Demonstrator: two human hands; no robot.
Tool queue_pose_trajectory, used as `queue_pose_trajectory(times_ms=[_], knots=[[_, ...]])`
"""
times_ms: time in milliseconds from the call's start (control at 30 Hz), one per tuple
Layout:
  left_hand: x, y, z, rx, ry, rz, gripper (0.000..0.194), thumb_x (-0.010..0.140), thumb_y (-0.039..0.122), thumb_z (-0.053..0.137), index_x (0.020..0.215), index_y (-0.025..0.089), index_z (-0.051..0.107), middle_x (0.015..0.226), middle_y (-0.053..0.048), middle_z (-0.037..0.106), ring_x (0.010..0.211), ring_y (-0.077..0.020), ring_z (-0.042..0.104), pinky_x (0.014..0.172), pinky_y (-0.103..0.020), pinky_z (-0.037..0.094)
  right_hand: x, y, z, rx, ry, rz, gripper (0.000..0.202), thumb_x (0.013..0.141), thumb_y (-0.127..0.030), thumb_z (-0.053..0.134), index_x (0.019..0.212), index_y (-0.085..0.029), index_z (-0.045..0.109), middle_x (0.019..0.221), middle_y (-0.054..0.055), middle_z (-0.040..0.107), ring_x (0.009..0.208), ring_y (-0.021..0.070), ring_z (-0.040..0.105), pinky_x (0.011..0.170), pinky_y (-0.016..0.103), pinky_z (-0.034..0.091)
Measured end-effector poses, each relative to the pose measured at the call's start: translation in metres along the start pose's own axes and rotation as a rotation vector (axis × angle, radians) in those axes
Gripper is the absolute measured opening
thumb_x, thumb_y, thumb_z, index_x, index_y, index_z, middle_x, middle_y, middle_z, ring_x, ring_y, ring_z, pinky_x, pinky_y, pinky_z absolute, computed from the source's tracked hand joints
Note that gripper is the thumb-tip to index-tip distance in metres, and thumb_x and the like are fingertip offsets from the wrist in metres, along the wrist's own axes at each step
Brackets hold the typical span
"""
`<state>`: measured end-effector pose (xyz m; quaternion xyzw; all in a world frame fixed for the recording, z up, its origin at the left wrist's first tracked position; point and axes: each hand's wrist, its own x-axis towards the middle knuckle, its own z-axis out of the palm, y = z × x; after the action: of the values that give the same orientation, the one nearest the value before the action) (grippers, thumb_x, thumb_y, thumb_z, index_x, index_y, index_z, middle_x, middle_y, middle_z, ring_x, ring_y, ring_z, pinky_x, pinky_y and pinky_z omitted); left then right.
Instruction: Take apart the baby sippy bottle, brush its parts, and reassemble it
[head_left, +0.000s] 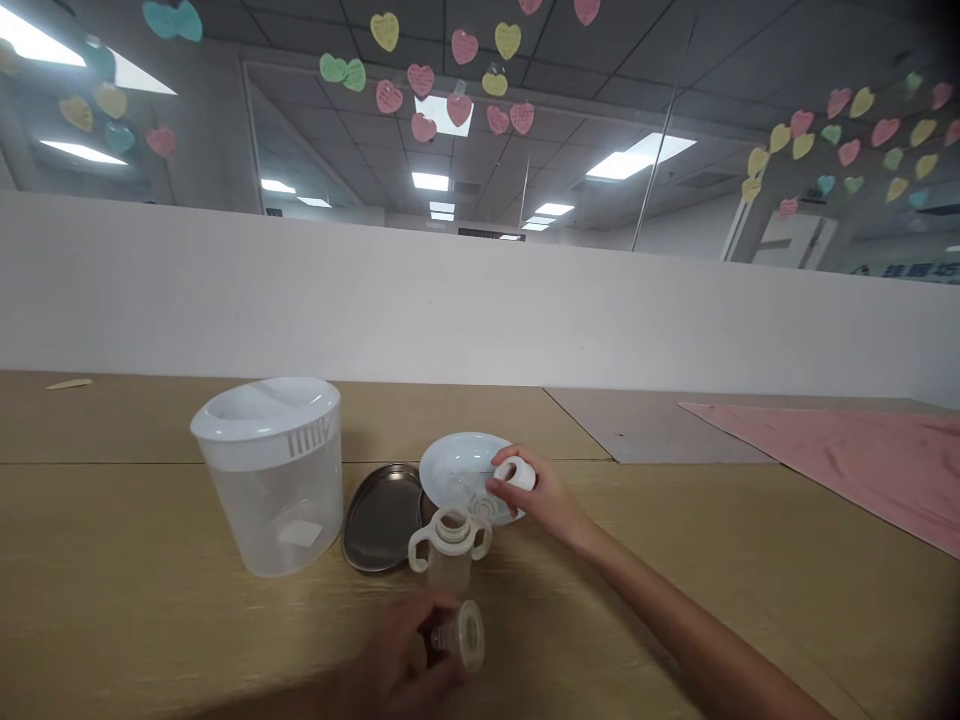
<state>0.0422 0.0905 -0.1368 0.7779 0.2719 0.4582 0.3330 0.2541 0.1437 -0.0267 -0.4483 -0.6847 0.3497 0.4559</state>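
A clear bottle with a white two-handled collar [452, 535] stands upright and open-topped on the table. Nearer to me, my left hand [409, 645] is closed on a small translucent round-rimmed part [469, 636]; the hand is a little blurred. My right hand [544, 492] grips a white ring-shaped part [516, 474] between thumb and fingers, over the right side of a white plate [450, 468]. A clear piece [482, 505] shows at the plate's front edge, just left of that hand.
Left of the bottle lies a dark metal tray [384, 520], and farther left stands a translucent bucket with a white lid [274, 480]. A pink cloth [840, 450] covers the back right. Behind the table runs a low white wall [450, 310].
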Motion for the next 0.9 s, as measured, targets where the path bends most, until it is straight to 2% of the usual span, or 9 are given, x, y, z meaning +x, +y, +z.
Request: queue_pose_trajectory(times_ms=[67, 100, 200, 267, 467, 567, 667, 800, 900], knots=[[0.004, 0.006, 0.001, -0.124, -0.031, -0.073, 0.035, 0.081, 0.051, 0.053, 0.088, 0.017, 0.058, 0.067, 0.0, 0.048, 0.059, -0.0108, 0.042, 0.053, -0.019, 0.037, 0.012, 0.019, -0.006, -0.427, 0.22, -0.059, 0.042, 0.067, -0.048, 0.069, 0.093, -0.019, 0.054, 0.081, 0.002, 0.057, 0.07, 0.0171, 0.052, 0.061, 0.026, 0.038], [0.006, 0.008, 0.001, -0.192, -0.051, -0.127, 0.035, 0.082, 0.051, 0.053, 0.09, 0.017, 0.056, 0.068, 0.0, 0.046, 0.059, -0.0101, 0.04, 0.051, -0.017, 0.036, 0.016, 0.029, -0.007, -0.587, 0.234, -0.041, 0.04, 0.07, -0.05, 0.066, 0.093, -0.018, 0.055, 0.076, 0.001, 0.057, 0.069, 0.018, 0.052, 0.061, 0.027, 0.037], [0.009, 0.011, 0.003, -0.305, -0.078, -0.286, 0.039, 0.081, 0.053, 0.054, 0.094, 0.016, 0.054, 0.068, 0.001, 0.04, 0.057, -0.009, 0.036, 0.045, -0.015, 0.033, 0.021, 0.053, -0.008, -0.886, 0.145, -0.069, 0.032, 0.085, -0.048, 0.052, 0.081, -0.017, 0.059, 0.069, 0.003, 0.059, 0.072, 0.0195, 0.054, 0.069, 0.029, 0.035], [0.01, 0.012, 0.003, -0.318, -0.081, -0.312, 0.039, 0.082, 0.053, 0.054, 0.093, 0.015, 0.054, 0.068, 0.001, 0.039, 0.057, -0.0089, 0.036, 0.045, -0.014, 0.032, 0.022, 0.061, -0.008, -0.958, 0.082, -0.109, 0.037, 0.091, -0.043, 0.045, 0.071, -0.017, 0.061, 0.069, 0.003, 0.061, 0.076, 0.0192, 0.056, 0.075, 0.031, 0.033], [0.013, 0.011, 0.002, -0.19, -0.093, -0.259, 0.035, 0.084, 0.048, 0.053, 0.088, 0.014, 0.057, 0.067, 0.002, 0.041, 0.061, -0.0092, 0.036, 0.054, -0.017, 0.029, 0.016, 0.049, -0.007, -0.758, 0.118, -0.246, 0.036, 0.093, -0.036, 0.04, 0.073, -0.016, 0.063, 0.074, 0.003, 0.063, 0.076, 0.017, 0.055, 0.075, 0.03, 0.033], [0.016, 0.015, 0.001, -0.16, -0.106, -0.28, 0.037, 0.083, 0.05, 0.054, 0.086, 0.014, 0.058, 0.064, 0.003, 0.039, 0.058, -0.0088, 0.034, 0.051, -0.018, 0.026, 0.01, 0.038, 0.001, -0.623, -0.009, -0.335, 0.028, 0.09, -0.036, 0.049, 0.075, -0.018, 0.063, 0.074, 0.0, 0.063, 0.073, 0.0147, 0.054, 0.074, 0.028, 0.033], [0.017, 0.018, 0.0, -0.113, -0.113, -0.265, 0.04, 0.081, 0.053, 0.054, 0.085, 0.014, 0.058, 0.06, 0.004, 0.037, 0.055, -0.0087, 0.032, 0.049, -0.018, 0.024, 0.008, 0.036, 0.009, -0.674, -0.076, -0.353, 0.024, 0.088, -0.031, 0.052, 0.072, -0.019, 0.064, 0.072, -0.001, 0.063, 0.074, 0.0154, 0.053, 0.075, 0.03, 0.032], [0.016, 0.015, 0.0, -0.118, -0.081, -0.263, 0.04, 0.081, 0.053, 0.055, 0.083, 0.013, 0.059, 0.061, 0.003, 0.039, 0.057, -0.009, 0.035, 0.051, -0.018, 0.028, 0.004, 0.029, 0.009, -0.633, 0.063, -0.415, 0.035, 0.094, -0.03, 0.039, 0.07, -0.017, 0.06, 0.07, 0.002, 0.06, 0.072, 0.0157, 0.051, 0.072, 0.03, 0.034], [0.013, 0.01, 0.002, -0.244, -0.056, -0.312, 0.039, 0.084, 0.052, 0.051, 0.088, 0.013, 0.057, 0.065, 0.001, 0.045, 0.057, -0.0089, 0.04, 0.049, -0.017, 0.032, -0.009, 0.011, 0.011, -0.541, 0.111, -0.649, 0.033, 0.094, -0.027, 0.035, 0.075, -0.016, 0.058, 0.064, 0.002, 0.056, 0.063, 0.0141, 0.048, 0.065, 0.029, 0.036]])
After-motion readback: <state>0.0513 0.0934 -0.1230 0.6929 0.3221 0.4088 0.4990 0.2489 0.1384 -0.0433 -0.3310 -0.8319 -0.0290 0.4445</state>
